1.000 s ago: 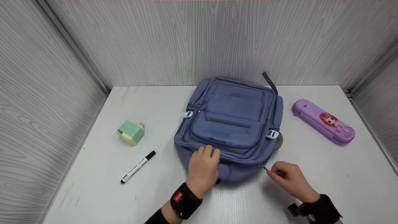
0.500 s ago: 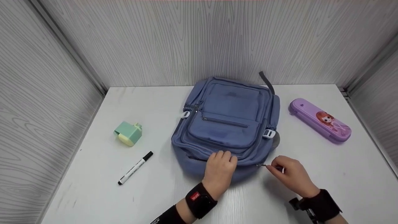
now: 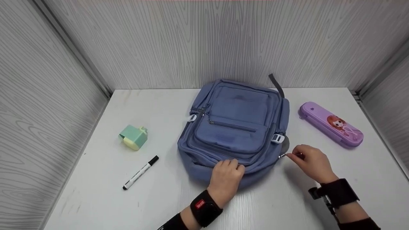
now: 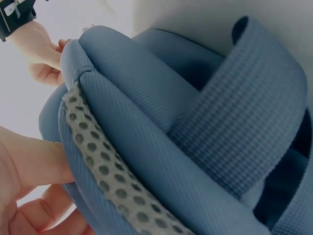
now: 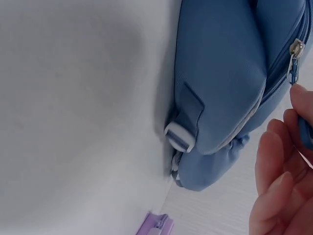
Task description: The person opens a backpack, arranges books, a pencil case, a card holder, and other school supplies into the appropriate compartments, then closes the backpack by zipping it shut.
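A blue backpack (image 3: 241, 105) lies on the table with its front pocket up and its near end towards me. My left hand (image 3: 226, 179) grips the near edge of the bag, fingers curled over the fabric; in the left wrist view the thumb (image 4: 39, 159) and fingers hold the bag beside a mesh strip (image 4: 105, 166). At the bag's right near corner, my right hand (image 3: 311, 161) pinches a zipper pull (image 5: 293, 71) between thumb and forefinger. The metal slider (image 5: 297, 48) sits on the zipper track. What is inside the backpack is hidden.
A purple pencil case (image 3: 332, 124) lies to the right of the bag. On the left are a green and yellow object (image 3: 134, 137), its kind unclear, and a white marker with a black cap (image 3: 140, 172). Wood-patterned panels (image 3: 236, 41) enclose the white table (image 3: 265, 207).
My right hand has drawn the zipper pull to the right and around the bag's near corner. My left hand has shifted right along the near edge and grips it there.
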A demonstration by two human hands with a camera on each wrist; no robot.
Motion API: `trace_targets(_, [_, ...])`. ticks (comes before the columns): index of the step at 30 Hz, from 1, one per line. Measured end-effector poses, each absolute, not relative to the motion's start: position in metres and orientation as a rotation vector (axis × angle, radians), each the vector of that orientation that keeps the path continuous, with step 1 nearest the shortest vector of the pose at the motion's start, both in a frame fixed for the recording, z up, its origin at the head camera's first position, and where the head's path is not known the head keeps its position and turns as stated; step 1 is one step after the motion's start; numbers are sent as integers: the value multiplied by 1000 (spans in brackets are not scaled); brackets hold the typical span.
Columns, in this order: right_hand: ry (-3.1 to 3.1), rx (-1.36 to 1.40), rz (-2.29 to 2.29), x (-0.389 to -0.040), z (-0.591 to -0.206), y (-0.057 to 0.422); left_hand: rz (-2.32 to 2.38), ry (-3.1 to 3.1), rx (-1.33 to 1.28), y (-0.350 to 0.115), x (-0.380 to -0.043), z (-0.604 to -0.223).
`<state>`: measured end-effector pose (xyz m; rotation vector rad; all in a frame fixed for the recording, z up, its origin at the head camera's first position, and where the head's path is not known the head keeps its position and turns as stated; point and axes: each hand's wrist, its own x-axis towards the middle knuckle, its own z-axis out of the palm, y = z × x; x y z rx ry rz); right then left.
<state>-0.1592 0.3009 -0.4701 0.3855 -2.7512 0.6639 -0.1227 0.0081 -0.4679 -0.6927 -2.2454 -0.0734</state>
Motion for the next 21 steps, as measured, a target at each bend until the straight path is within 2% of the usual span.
trace_targets(13, [-2924, 231, 591, -205, -465, 312, -88, -2271, -730, 5, -119, -467])
trace_targets(21, [-2960, 181, 618, -212, -466, 308, -98, -2281, -742, 1, -119, -468])
